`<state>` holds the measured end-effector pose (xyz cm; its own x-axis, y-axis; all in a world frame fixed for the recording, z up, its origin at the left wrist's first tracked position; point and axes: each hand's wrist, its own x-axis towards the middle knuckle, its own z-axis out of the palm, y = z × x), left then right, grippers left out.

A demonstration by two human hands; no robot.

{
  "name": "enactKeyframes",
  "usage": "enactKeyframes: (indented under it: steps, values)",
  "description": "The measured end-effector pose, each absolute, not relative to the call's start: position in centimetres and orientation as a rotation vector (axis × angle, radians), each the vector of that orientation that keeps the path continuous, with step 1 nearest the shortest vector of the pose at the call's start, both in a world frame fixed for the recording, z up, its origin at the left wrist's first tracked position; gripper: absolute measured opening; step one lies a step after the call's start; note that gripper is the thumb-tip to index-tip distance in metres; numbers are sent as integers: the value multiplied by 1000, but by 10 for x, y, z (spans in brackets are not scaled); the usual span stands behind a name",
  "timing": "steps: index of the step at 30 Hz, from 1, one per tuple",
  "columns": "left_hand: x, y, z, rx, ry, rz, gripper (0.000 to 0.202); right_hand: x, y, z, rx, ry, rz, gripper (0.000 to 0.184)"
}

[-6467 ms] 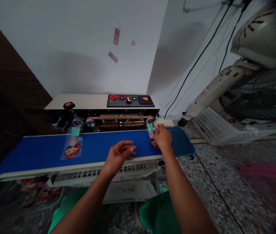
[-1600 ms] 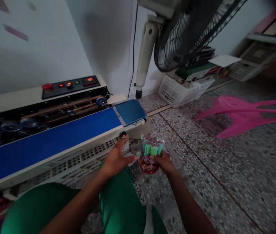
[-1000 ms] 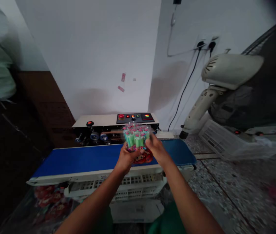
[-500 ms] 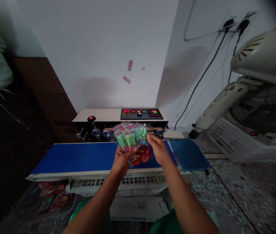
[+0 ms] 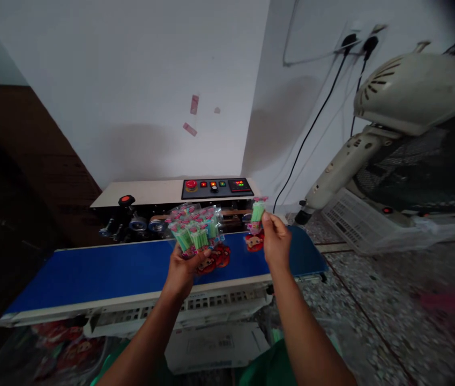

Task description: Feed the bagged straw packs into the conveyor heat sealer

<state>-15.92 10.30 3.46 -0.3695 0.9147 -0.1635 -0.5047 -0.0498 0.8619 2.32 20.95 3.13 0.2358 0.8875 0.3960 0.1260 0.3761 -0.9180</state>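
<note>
My left hand (image 5: 181,268) is closed round a fanned stack of clear packets (image 5: 195,231) with green tops and red cartoon faces, held above the blue conveyor belt (image 5: 90,271). My right hand (image 5: 276,239) pinches a single packet (image 5: 256,225) of the same kind, apart from the stack and near the right end of the belt. Behind the belt runs the sealing machine (image 5: 147,194) with its control panel (image 5: 216,187), red button and lit display.
A large pedestal fan (image 5: 404,107) stands at the right, a white basket (image 5: 356,225) at its foot. Cables (image 5: 315,115) run to wall sockets. Finished packets (image 5: 70,343) lie on the floor under the belt's left end. A brown carton stack (image 5: 30,161) stands at left.
My right hand has drawn one packet off the stack and carried it to the right. The left hand keeps the rest, slightly lower and more to the left.
</note>
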Motion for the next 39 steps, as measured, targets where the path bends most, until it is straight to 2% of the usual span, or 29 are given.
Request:
enactKeyframes:
  steps: [5, 9, 15, 18, 20, 22, 24, 26, 31, 39]
  values:
    - [-162, 99, 30, 614, 1097, 1675, 69, 79, 232, 12, -1619, -1401, 319, 31]
    - [-159, 98, 28, 650, 1058, 1659, 68, 86, 237, 2, -1892, -1605, 255, 30]
    - [-154, 98, 26, 626, 1073, 1640, 68, 54, 239, 4, -1926, -1804, 282, 30]
    - [-154, 99, 25, 617, 1054, 1632, 69, 35, 230, 14, -1707, -1817, 242, 33]
    - [-155, 99, 25, 598, 1048, 1631, 70, 22, 217, 25, -1406, -1788, 446, 39]
    - [-155, 100, 26, 572, 1054, 1623, 68, 9, 201, 36, -1086, -1768, 844, 41]
    - [-155, 99, 29, 557, 1055, 1612, 66, -3, 189, 41, -870, -1699, 1149, 37]
    - [-154, 99, 30, 547, 1058, 1613, 63, -12, 182, 41, -801, -1580, 1231, 30]
    - [-154, 98, 31, 553, 1058, 1671, 63, -15, 183, 33, -881, -1360, 1058, 28]
    - [-153, 98, 35, 509, 1141, 1667, 69, 40, 209, 22, -1270, -1531, 532, 33]
